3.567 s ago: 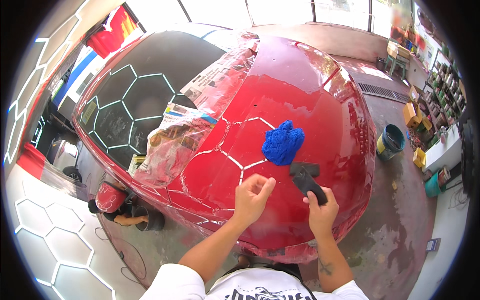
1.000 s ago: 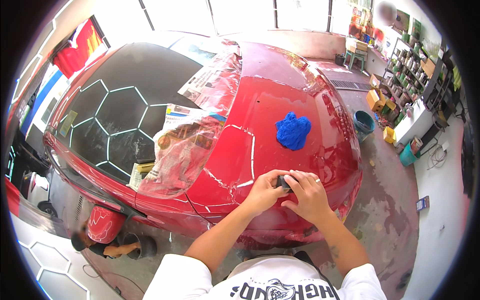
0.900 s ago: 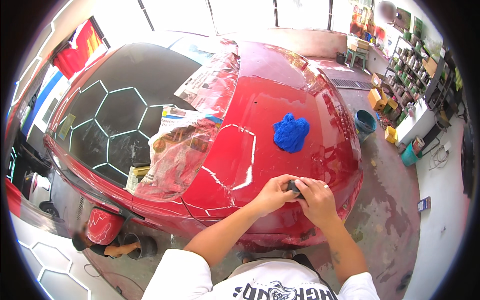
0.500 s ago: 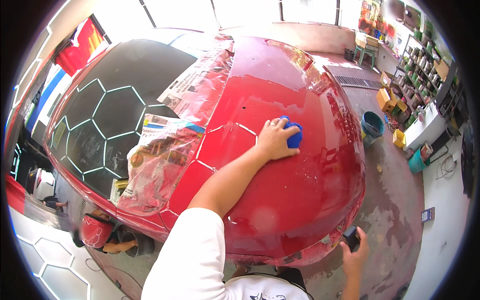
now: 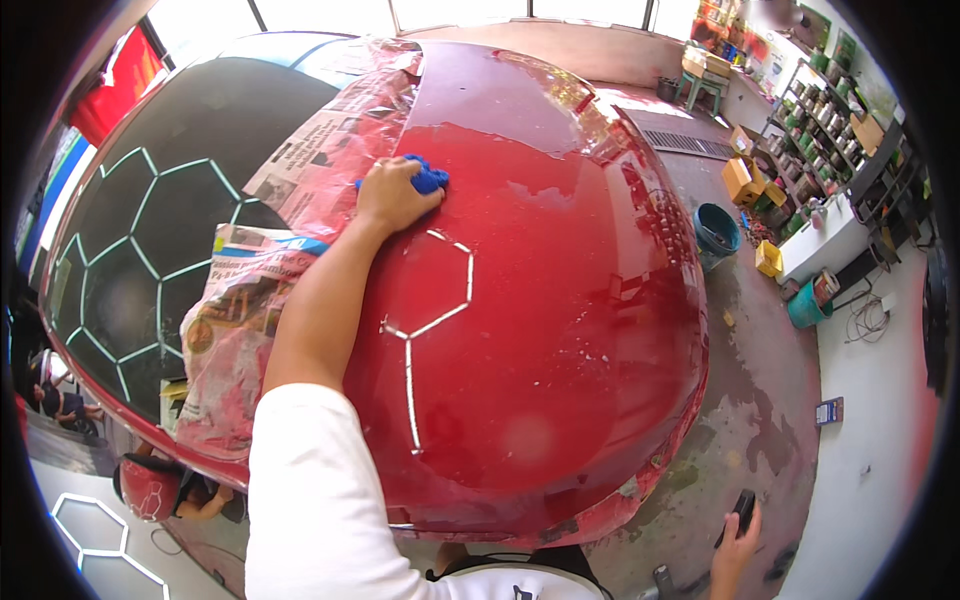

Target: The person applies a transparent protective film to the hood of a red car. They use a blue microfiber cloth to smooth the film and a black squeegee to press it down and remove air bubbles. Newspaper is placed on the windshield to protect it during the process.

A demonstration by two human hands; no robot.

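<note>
My left hand [image 5: 392,198] presses a bunched blue cloth [image 5: 430,178] against the wet, glossy red car panel [image 5: 540,330], next to the edge of the newspaper masking. My left arm reaches across the panel, covering part of the newspaper [image 5: 235,350]. At the lower right, off the car's edge, my right hand [image 5: 737,548] is closed round a small black block-like object [image 5: 741,508]; its exact kind is unclear. White light reflections in a hexagon pattern show on the panel and on the dark car glass [image 5: 120,300].
A teal bucket [image 5: 716,232] stands on the wet floor right of the car. Beyond it are cardboard boxes [image 5: 743,180], a yellow container [image 5: 768,258] and shelves of cans [image 5: 815,130]. Another person in red [image 5: 148,488] is low beside the car at the lower left.
My left hand has slid the blue cloth left and farther up the panel, to the newspaper edge. My right hand has moved slightly right and down with the black object. The view has shifted.
</note>
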